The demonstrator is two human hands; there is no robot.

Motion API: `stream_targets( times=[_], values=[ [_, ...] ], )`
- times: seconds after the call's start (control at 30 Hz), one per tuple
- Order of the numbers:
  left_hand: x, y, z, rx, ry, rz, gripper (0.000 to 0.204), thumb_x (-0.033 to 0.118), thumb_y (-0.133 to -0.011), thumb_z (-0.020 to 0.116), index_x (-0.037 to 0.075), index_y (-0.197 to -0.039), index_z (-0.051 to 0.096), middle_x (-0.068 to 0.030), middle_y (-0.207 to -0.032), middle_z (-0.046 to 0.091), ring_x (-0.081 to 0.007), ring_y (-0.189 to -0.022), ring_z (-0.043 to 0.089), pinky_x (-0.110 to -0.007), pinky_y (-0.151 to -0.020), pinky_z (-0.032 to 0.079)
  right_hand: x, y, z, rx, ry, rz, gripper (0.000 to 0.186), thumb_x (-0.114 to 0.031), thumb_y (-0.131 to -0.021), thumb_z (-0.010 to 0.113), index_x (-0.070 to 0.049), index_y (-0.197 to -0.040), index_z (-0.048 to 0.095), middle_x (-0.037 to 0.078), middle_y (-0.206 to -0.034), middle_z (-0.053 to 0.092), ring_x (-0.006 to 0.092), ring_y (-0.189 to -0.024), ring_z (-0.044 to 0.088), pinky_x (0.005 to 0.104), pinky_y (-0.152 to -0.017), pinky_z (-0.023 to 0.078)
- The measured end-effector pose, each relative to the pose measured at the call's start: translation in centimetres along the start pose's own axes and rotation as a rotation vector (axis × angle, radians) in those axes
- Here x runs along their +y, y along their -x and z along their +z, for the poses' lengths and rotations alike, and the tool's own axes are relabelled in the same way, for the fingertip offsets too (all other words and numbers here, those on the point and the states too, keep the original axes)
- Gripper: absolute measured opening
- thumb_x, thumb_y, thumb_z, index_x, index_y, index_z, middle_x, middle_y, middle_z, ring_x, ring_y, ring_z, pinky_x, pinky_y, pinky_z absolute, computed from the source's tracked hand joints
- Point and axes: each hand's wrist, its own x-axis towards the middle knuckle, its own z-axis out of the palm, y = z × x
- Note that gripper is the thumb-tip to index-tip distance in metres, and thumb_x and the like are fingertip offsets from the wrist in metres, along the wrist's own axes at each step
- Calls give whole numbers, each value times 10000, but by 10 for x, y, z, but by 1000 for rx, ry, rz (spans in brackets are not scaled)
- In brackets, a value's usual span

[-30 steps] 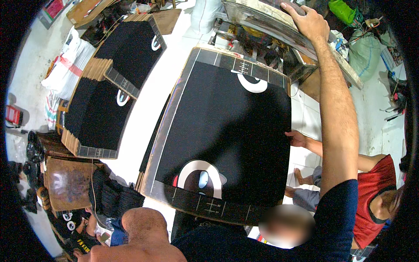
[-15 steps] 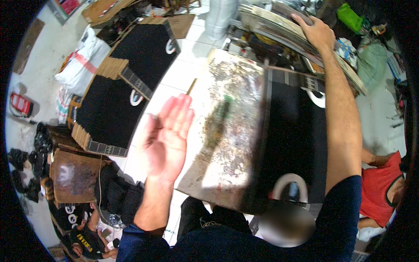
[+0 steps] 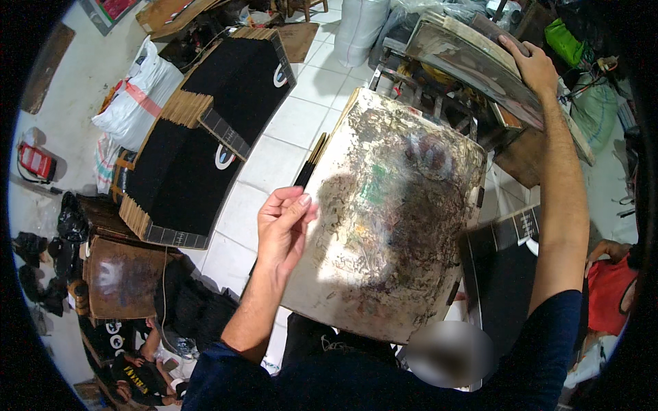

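A board (image 3: pixel 404 274) smeared with dried paint, with a green patch, lies in front of me. Over its left edge is my left hand (image 3: pixel 284 222), fingers curled and thumb pressed to the index finger; nothing shows between them. At the upper right my right hand (image 3: pixel 534 68) grips the top edge of a raised, tilted screen frame (image 3: pixel 473 65), next to a dark bar (image 3: pixel 500 31) lying along it. Off the board's right edge is a black sheet (image 3: pixel 504 270) with a ruled strip and white mark, partly hidden behind my right forearm.
Stacks of black sheets (image 3: pixel 185 164) with white oval marks lie at the left, beside a white sack (image 3: pixel 137 92). A stained brown board (image 3: pixel 127 277) stands lower left, near a person (image 3: pixel 140 370). Someone in red (image 3: pixel 610 291) is at the right edge. Metal framework (image 3: pixel 432 96) stands beyond the board.
The black sheet has moved off the painted board to the right and down. My left hand has gone from flat and open to curled. The right hand stays on the frame.
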Motion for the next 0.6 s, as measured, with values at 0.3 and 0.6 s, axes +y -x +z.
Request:
stream_targets(
  times=[0.3, 0.6],
  values=[
    [-41, -36, -326, 495, -1633, -183, 464, 483, -957, 637, 59, -1052, 796, -215, -889, 756, -391, -889, 736, -467, -812, 551, 21, -41, -3, -63, -73, 20, 1062, -888, -779, 539, -74, -1460, 593, 201, -1450, 609, 351, -1339, 582, 409, -1142, 402],
    [-69, 79, -465, 520, -1723, -462, 385, 486, -935, 688, 155, -1069, 832, -237, -1001, 762, -445, -938, 724, -507, -887, 563, 64, -80, 16, -23, -124, -109, 719, -633, -1000, 509, -82, -1450, 613, 197, -1462, 598, 298, -1370, 553, 374, -1169, 362]
  ],
)
